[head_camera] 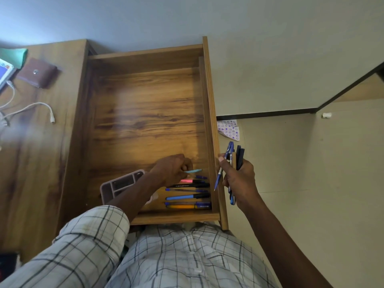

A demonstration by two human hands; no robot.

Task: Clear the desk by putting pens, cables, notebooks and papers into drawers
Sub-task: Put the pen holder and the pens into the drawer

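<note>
The wooden drawer (145, 113) stands pulled out beside the desk (41, 142). Several pens (188, 197) lie in a row along its near right corner. My left hand (172, 169) is inside the drawer just above that row and pinches a light-blue pen (194, 171) by one end. My right hand (239, 177) is outside the drawer's right wall and grips a bundle of pens (233, 156), mostly blue and dark, pointing up and down. A grey organiser tray (120, 185) lies in the drawer's near left part, partly under my left arm.
On the desk at the left lie a brown wallet (38, 72), a white cable (31, 110), a green folder (14, 56) and the corner of a device (5, 73). A patterned cloth (228, 129) lies on the floor to the drawer's right.
</note>
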